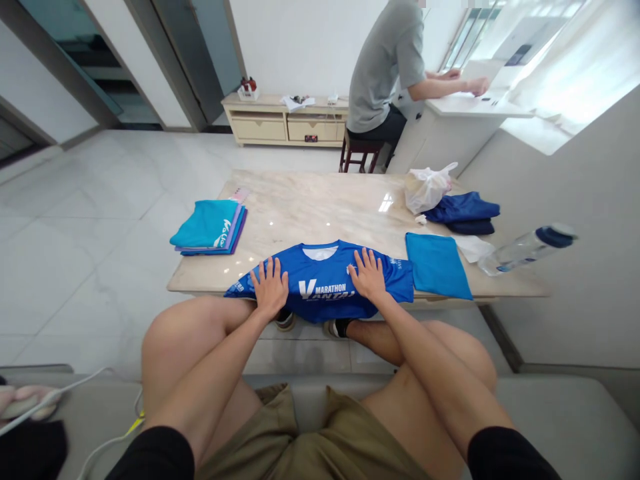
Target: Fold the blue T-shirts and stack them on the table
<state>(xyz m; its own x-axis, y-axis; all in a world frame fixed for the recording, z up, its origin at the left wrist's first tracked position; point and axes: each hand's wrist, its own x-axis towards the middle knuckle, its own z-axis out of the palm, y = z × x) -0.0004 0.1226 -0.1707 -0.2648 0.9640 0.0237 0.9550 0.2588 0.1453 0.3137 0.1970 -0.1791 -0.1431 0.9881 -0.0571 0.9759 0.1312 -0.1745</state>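
Observation:
A blue T-shirt [320, 273] with white "MARATHON" lettering lies front side up along the near edge of the table, its neckline toward the far side. Its lower part hangs over the edge toward my knees. My left hand [271, 288] rests flat on the shirt's left chest area, fingers spread. On the right chest area lies my right hand [368, 275], also flat with fingers apart. The shirt's right sleeve reaches a folded teal cloth [439, 265] beside it.
A stack of folded clothes [207, 227] sits at the table's left. A white plastic bag [429, 187], dark blue clothing [463, 212] and a clear bottle [525, 250] stand or lie at the right. Beyond the marble table [320, 193], a person [385, 67] sits at a white desk.

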